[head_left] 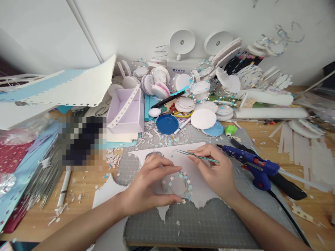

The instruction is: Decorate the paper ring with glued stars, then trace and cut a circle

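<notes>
My left hand (149, 181) curves around a small round ring (187, 183) set with white and blue paper flowers, thumb and forefinger at its edges. Between the fingertips of my right hand (216, 167) is a pair of tweezers (183, 152), its tips pointing left above a white cut-out sheet (200, 181). I cannot tell whether anything is between the tips. The sheet has scalloped edges and lies under the ring on a grey cutting mat (222, 223). To the right of my right hand lies a blue glue gun (251, 162) with a glue stick in it.
A lilac box (125, 104), a blue lid (167, 124) and white foam discs (203, 119) stand behind the mat. Wire stems (49, 174) and coloured paper lie at left. A black tool (288, 186) lies beside the glue gun. Paper scraps are scattered around.
</notes>
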Tool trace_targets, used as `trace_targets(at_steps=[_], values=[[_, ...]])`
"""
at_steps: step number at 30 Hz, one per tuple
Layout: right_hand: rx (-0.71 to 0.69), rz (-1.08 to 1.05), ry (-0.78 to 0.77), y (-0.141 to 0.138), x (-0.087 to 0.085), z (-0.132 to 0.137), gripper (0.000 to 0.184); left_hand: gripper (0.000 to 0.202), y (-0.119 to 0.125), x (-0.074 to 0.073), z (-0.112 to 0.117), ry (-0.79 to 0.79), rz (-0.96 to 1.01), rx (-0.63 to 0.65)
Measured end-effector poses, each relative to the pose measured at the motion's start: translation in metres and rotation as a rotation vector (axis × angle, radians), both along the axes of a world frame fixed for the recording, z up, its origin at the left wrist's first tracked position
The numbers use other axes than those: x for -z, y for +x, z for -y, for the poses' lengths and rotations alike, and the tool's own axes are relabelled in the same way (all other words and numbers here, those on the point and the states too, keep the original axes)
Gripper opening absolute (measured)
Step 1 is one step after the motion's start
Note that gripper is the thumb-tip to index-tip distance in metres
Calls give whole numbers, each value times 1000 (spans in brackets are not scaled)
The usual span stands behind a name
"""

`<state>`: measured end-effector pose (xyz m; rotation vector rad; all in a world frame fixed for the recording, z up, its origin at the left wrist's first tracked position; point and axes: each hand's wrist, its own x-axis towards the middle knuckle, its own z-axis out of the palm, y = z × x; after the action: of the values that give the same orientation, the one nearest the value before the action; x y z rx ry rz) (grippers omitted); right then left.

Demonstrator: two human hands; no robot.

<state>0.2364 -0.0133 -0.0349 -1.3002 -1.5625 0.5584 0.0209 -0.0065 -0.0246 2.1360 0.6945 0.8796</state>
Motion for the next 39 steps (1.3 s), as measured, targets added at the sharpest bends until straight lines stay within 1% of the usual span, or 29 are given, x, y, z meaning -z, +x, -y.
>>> trace_targets(at_steps=[2,5,7,8,11,12,17,21,26,31,39], values=[[-13,-1,-2,0,0,0,12,64,0,1,0,-16,0,8],[-44,-2,-9,-1,-2,1,13,64,0,-1,0,-56,13,4],[-64,-1,-17,-1,-2,2,13,58,-1,-3,1,-112,36,-11],[-73,2,-21,-1,-2,2,13,52,-2,-5,2,-146,51,-23],[-94,7,-26,-2,-1,2,13,30,-4,-9,2,-240,106,-101],[-101,10,-28,-2,-1,2,13,26,-5,-9,2,-263,121,-136],[-103,10,-31,-3,1,3,13,25,-6,-5,1,-335,201,-321],[-71,-39,-23,-2,-2,5,15,24,-5,-2,1,-378,218,-414],[-30,-183,-38,1,-9,7,15,18,-4,-5,0,-345,179,-409],[-46,-316,-47,-1,-15,11,15,13,0,-3,-2,-334,142,-391],[-129,-327,-38,-9,-17,21,17,9,2,-1,-1,-268,116,-334]])
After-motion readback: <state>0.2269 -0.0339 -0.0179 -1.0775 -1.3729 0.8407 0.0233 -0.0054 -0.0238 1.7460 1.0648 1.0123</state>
